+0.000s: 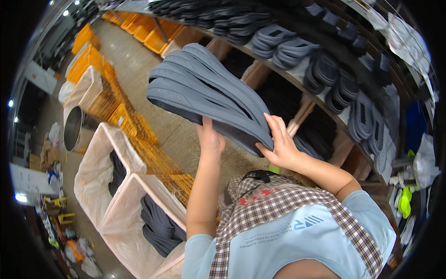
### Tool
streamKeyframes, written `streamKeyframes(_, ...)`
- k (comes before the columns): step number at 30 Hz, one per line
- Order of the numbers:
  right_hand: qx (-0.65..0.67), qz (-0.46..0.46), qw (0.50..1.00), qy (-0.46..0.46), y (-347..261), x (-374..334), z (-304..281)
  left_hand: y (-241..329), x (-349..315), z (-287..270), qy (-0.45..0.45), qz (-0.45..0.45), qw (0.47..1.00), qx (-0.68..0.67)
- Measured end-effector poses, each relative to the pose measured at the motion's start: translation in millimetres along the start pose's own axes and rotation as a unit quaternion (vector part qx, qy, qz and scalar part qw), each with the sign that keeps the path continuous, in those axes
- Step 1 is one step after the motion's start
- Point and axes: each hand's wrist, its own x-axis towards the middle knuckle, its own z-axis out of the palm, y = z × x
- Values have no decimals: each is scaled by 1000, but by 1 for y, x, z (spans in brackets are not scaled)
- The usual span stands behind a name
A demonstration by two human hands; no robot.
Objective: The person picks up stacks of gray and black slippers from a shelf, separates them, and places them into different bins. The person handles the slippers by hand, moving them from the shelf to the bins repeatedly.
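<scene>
Item: one stack of grey shoe soles (200,83), held aloft before you; overlapping layers left the exact count unclear. Your left hand (211,139): against the stack's underside, fingers mostly hidden by the soles, so how far they closed could not be told. Your right hand (283,146): thumb and fingers closed round the stack's near right end. At left: two lined bins (88,186), the dark pieces (160,225) inside partly hidden. At right: a rack (295,73), its shadowed underside hard to make out.
</scene>
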Motion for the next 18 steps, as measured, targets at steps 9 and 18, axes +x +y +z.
streamKeyframes(9, 339, 19, 936, -94, -12, 32, 9, 23, -9, -30, -67, 55, 991, 103)
streamKeyframes(18, 437, 146, 872, -168, -38, 61, 2, 18, -29, -17, -51, -12, 998, 26)
